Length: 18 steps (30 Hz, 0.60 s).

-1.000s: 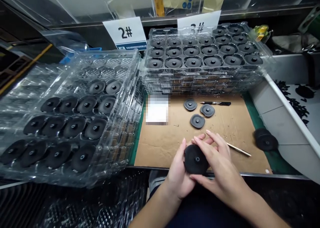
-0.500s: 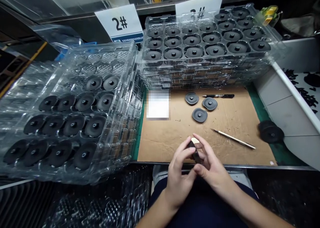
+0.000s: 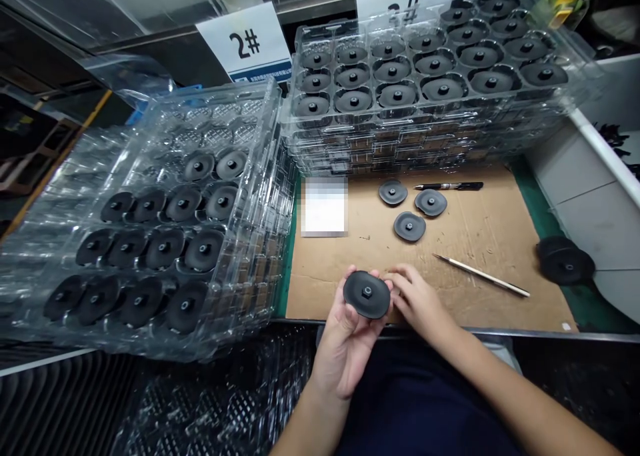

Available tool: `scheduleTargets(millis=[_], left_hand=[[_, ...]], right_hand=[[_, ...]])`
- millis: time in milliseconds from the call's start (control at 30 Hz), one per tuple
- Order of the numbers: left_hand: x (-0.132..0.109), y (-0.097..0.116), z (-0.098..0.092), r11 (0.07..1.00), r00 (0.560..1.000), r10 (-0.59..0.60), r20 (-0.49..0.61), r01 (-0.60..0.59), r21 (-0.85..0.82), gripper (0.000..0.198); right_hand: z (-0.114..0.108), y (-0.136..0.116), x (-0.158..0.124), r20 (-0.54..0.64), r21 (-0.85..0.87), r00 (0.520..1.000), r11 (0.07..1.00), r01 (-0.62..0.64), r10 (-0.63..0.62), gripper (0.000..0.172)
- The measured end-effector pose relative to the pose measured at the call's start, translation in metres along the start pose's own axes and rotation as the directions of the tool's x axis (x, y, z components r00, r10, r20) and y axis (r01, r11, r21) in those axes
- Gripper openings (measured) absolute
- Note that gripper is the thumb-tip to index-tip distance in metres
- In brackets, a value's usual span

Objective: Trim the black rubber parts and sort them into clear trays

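Two stacks of clear trays flanked the work: the left stack, its top tray partly filled with black discs, and the rear stack, its top tray more fully loaded. Between them and the person, a green surface carried a cardboard sheet. The left hand, palm up, gripped one black disc above the sheet's near edge, thumb on the near rim and fingers behind. The right hand, loosely curled, had its fingertips at the disc's right rim; whether they gripped it could not be told. The disc, face up and slightly tilted, appeared light and fairly stiff, matt rather than slippery; its thin rim was judged the part likeliest to chip or bend. A hold by opposite edges, with support beneath, seemed soundest. Three loose discs lay farther back on the sheet, and a dark disc pile stood near its right edge. Slimmer items were a pale stick and a black pen. Smallest was the held disc's central hub, best left unpressed.
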<state>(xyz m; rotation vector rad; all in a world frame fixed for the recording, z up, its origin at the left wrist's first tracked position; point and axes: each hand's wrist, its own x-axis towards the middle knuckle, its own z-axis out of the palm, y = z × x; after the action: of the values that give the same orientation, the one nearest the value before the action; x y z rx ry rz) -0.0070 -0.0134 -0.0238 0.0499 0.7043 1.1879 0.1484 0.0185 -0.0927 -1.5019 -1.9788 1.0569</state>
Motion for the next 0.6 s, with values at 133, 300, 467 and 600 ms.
scheduleTargets(millis=[133,300,467,600], left_hand=[[-0.001,0.000,0.005,1.000,1.000,-0.002,0.024,0.002,0.006,0.052],[0.001,0.000,0.011,0.999,1.000,-0.011,0.021,0.010,0.040,0.054],[0.004,-0.010,0.018,0.996,0.999,-0.029,0.019,0.028,0.086,0.052],[0.002,-0.010,0.026,0.980,0.998,-0.049,0.029,0.042,0.194,0.057]], right_hand=[[0.007,-0.003,-0.015,0.056,0.044,0.991,0.992,0.122,-0.125,0.020],[-0.034,-0.009,-0.011,-0.066,0.058,0.995,0.996,0.072,-0.068,0.021],[-0.077,-0.067,-0.010,-0.271,0.064,0.947,0.979,0.193,-0.169,0.028],[-0.082,-0.100,-0.015,-0.127,0.107,0.913,0.910,0.401,-0.387,0.025]])
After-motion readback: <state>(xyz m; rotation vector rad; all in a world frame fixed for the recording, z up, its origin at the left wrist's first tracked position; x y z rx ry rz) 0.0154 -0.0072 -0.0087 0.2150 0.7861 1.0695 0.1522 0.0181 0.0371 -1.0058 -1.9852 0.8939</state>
